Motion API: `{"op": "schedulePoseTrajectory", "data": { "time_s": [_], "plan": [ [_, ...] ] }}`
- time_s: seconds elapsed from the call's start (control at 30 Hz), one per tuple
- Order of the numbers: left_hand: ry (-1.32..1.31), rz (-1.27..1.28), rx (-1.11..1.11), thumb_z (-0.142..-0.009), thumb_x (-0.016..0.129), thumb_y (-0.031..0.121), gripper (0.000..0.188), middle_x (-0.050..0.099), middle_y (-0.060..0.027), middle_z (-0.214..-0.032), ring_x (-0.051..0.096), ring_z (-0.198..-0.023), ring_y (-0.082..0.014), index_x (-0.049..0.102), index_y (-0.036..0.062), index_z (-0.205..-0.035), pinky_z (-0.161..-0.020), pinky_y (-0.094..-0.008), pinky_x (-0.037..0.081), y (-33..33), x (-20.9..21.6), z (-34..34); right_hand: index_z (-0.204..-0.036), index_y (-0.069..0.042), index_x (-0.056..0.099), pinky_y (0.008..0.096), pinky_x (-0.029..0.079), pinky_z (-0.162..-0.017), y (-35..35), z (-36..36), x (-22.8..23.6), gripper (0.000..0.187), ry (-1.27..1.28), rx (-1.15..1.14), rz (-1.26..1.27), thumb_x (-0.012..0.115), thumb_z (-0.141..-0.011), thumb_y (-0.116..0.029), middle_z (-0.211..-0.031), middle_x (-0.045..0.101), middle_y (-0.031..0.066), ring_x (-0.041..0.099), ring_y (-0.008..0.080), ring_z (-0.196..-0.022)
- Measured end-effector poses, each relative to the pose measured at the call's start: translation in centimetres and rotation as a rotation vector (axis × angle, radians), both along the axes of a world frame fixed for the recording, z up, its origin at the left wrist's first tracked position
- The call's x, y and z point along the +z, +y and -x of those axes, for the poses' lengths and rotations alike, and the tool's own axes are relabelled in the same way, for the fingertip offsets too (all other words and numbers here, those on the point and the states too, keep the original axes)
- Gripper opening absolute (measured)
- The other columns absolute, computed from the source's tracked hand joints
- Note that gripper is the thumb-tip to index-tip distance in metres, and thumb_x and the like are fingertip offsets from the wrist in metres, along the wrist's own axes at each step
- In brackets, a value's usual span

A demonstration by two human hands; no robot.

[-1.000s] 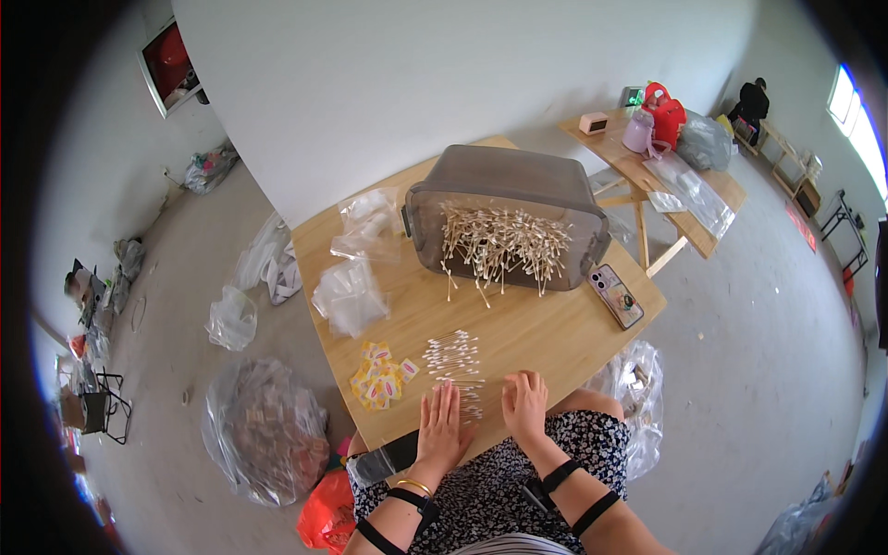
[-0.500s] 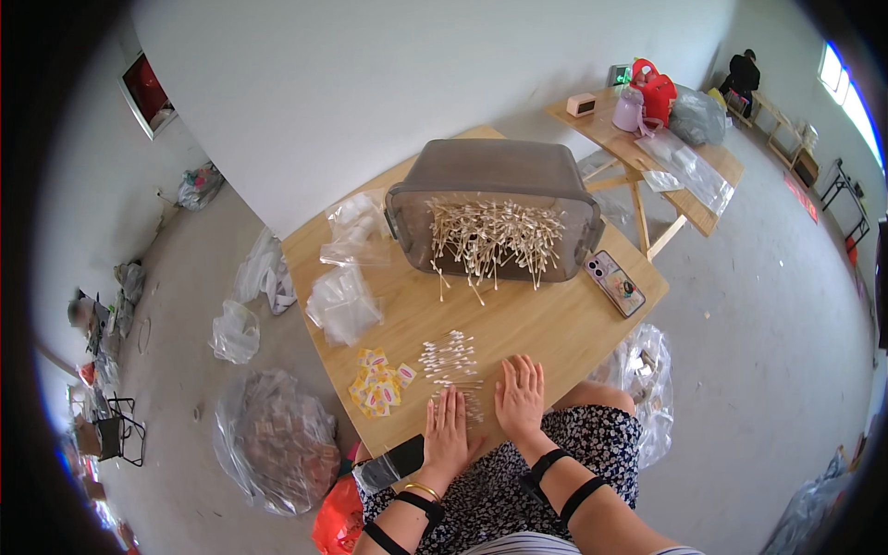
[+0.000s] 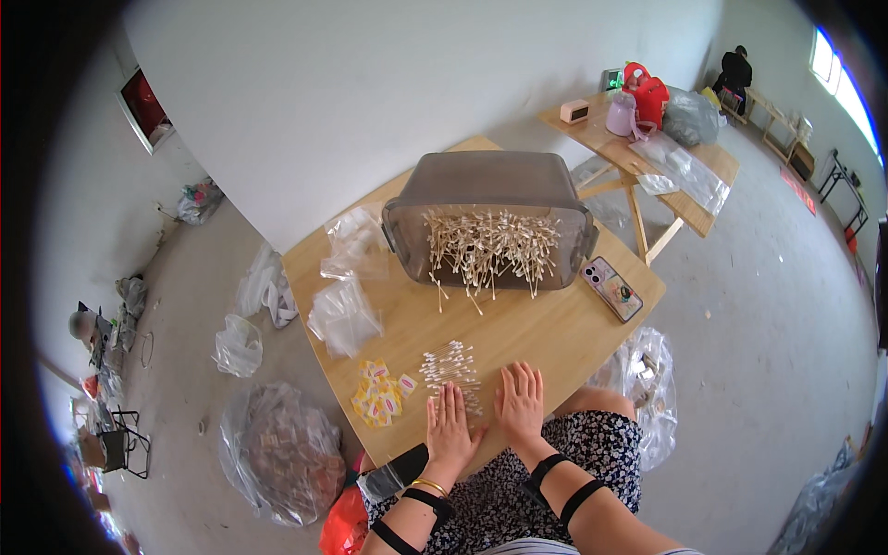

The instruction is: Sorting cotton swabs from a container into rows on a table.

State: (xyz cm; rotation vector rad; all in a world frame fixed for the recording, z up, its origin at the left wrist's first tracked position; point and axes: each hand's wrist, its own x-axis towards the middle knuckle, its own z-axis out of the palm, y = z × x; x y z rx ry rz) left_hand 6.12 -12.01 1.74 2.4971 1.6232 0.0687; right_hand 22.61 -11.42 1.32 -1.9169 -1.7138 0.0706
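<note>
My left hand [image 3: 450,427] lies flat, fingers stretched out, its fingertips over the near end of a small bunch of cotton swabs [image 3: 448,363]. To the right of the swabs, my right hand [image 3: 521,402] rests palm down on the table [image 3: 518,328], fingers extended and holding nothing. Behind them a grey plastic bin [image 3: 490,174] lies on its side, its mouth toward me. A big heap of cotton swabs [image 3: 490,242] fills its opening, with a few sticking out over the table. Small yellow-and-white paper cards [image 3: 377,396] are scattered left of my left hand.
Clear plastic bags [image 3: 344,316] lie along the table's left side. A phone [image 3: 612,289] sits right of the bin. Large filled bags [image 3: 282,453] stand on the floor at left. A side table [image 3: 610,139] holds a lilac container and bags. Another person [image 3: 735,71] is far back right.
The view has shifted slightly, so the table appears a little lower. My left fingertips reach slightly farther over the small bunch of swabs. The right hand stays flat beside it.
</note>
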Motion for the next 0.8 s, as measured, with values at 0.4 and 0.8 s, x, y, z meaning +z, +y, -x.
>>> {"op": "schedulePoseTrajectory", "data": {
  "time_s": [0.4, 0.8],
  "plan": [
    [-0.098, -0.111, 0.039, -0.100, 0.041, 0.058, 0.091, 0.013, -0.0232, -0.166, 0.008, -0.156, -0.0335, 0.014, -0.0077, -0.157, -0.125, -0.0526, 0.003, 4.1, -0.2, -0.8, -0.135, -0.003, 0.053, 0.0504, 0.025, -0.121, 0.1, 0.2, 0.3, 0.046, -0.003, -0.001, -0.009, 0.058, -0.091, -0.016, -0.139, 0.049, 0.0165, 0.040, 0.0345, -0.138],
    [-0.370, -0.012, 0.208, -0.102, 0.026, 0.064, 0.088, 0.014, -0.0183, -0.167, 0.006, -0.156, -0.0295, 0.012, -0.0021, -0.159, -0.126, -0.0491, -0.001, 7.1, -0.4, 3.4, -0.128, -0.003, 0.055, 0.0523, 0.029, -0.119, 0.3, -0.2, 0.2, 0.040, 0.272, -0.024, -0.044, 0.061, -0.089, -0.010, -0.133, 0.052, 0.0163, 0.044, 0.0367, -0.134]
  ]
}}
